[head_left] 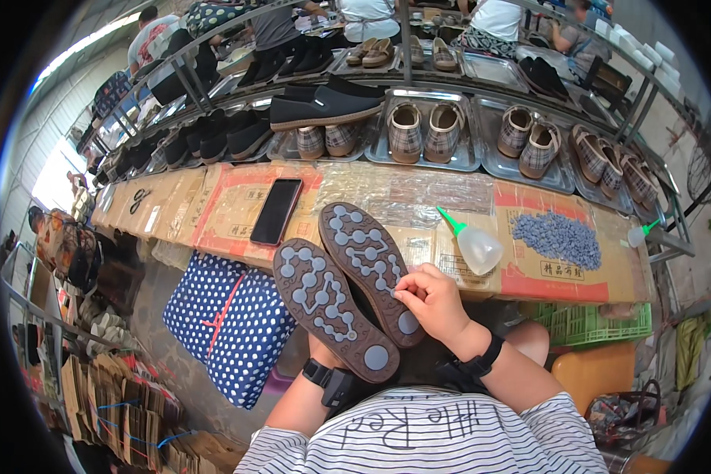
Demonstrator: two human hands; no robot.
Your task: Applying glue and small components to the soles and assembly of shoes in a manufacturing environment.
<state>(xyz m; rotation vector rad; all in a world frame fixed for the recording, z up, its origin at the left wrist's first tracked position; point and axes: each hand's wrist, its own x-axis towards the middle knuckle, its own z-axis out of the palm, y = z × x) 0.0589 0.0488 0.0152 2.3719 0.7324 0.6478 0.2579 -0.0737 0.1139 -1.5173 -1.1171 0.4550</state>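
Two shoes, the left shoe (314,291) and the right shoe (363,251), lie sole up side by side, toes away from me. Their brown soles carry blue-grey dots joined by bars, with a larger round pad at each heel. My left hand (325,352) holds the pair from below near the heel end; its fingers are hidden behind the shoes. Over the right sole, my right hand (430,299) is closed in a pinch, thumb and forefinger together. Whatever is between those fingertips is too small to make out.
On the cardboard-covered bench lie a phone (277,211), a squeeze bottle (478,246) with a green nozzle, and a heap of blue-grey pieces (557,238). A smaller bottle (640,235) stands far right. Behind are metal trays (381,150) with shoes. Left hangs a dotted cloth (233,324).
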